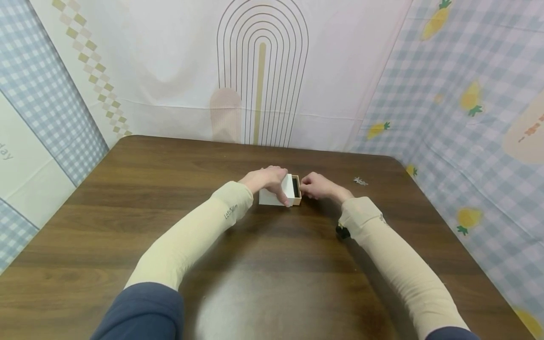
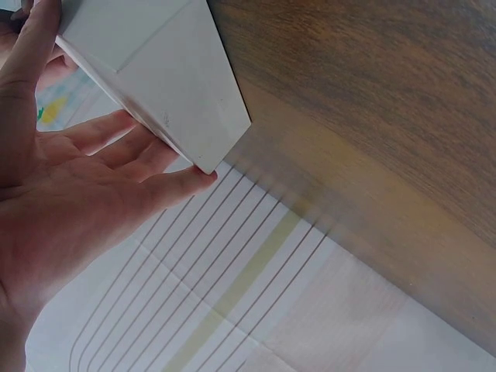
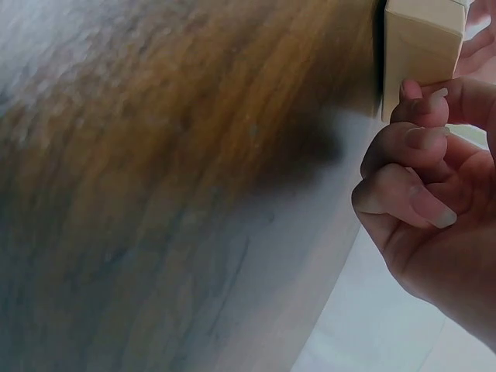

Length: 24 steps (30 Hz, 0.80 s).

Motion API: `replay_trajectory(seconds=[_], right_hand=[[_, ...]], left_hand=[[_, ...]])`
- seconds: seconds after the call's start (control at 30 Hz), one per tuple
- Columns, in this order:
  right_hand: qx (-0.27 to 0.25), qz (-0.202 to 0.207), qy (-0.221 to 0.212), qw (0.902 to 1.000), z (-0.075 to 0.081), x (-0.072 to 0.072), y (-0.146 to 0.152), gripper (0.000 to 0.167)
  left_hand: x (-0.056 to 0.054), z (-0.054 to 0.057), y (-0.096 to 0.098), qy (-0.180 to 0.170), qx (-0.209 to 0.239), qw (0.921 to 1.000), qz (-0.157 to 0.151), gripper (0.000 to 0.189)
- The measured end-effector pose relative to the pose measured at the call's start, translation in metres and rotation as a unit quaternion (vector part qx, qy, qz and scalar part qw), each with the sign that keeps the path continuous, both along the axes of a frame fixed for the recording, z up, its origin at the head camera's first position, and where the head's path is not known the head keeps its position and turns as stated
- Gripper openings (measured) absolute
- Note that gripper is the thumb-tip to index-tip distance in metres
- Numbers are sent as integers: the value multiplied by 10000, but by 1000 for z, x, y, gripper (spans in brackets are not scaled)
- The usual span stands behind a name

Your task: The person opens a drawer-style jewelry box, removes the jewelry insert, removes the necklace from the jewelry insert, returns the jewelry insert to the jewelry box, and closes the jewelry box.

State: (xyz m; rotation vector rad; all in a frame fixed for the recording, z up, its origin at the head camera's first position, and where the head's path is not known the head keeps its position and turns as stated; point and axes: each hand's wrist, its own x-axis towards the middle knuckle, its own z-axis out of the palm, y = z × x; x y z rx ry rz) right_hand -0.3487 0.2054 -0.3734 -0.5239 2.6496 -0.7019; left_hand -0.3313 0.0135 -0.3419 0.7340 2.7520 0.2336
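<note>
On the table lies a small white box sleeve [image 1: 272,198] with a tan drawer [image 1: 297,201] sticking a little out of its right end. A dark interior shows in the drawer's open part. My left hand [image 1: 267,180] reaches over the sleeve and grips it, thumb on the near side, fingers along the far side. In the left wrist view those fingers press along the edge of the white sleeve [image 2: 174,85]. At the drawer's right end is my right hand [image 1: 319,185], its thumb and forefinger pinching the tan end [image 3: 422,43] while the other fingers curl in.
A small silver-grey jagged item [image 1: 360,181] lies right of my right hand. The brown wooden table [image 1: 170,189] runs back to a patterned cloth [image 1: 170,71], and a checked cloth [image 1: 450,141] hangs along its right side.
</note>
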Motion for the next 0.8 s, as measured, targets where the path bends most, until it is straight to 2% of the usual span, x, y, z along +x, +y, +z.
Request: replay_trajectory(seconds=[0.8], right_hand=[[-89, 60, -17, 9999, -1, -2, -9, 23]], left_hand=[[-1, -1, -1, -45, 46, 10000, -6, 72]])
